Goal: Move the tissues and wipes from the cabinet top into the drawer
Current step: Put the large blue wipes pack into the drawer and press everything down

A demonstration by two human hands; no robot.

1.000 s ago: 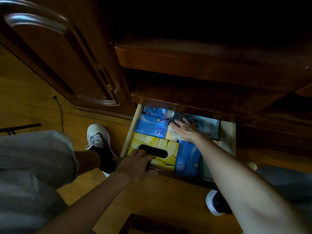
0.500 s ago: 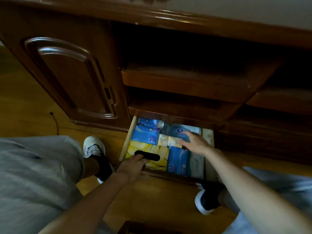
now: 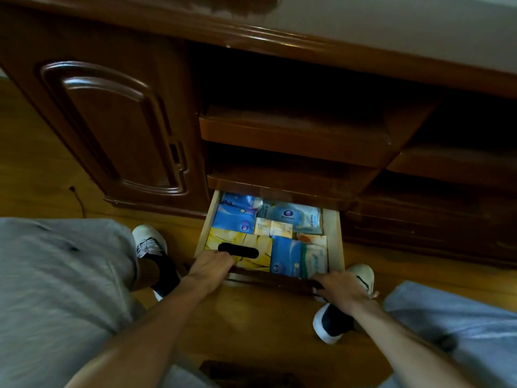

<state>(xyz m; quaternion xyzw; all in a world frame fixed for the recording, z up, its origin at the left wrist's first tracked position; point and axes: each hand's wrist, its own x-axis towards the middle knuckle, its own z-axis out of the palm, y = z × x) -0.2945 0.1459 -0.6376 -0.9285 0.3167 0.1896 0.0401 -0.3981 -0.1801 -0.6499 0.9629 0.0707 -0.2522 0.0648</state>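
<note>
In the open drawer [image 3: 333, 233] lie about 8 packs; 2 hands [image 3: 208, 268] grip its front edge.

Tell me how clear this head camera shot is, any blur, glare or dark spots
Head view: dim overall, with the cabinet shelves nearly black; packs in the drawer are lit and mostly readable; glare streaks the cabinet door; grey shorts look smeared; wide-angle lens bows the cabinet top edge; both hands are fairly sharp.
</note>
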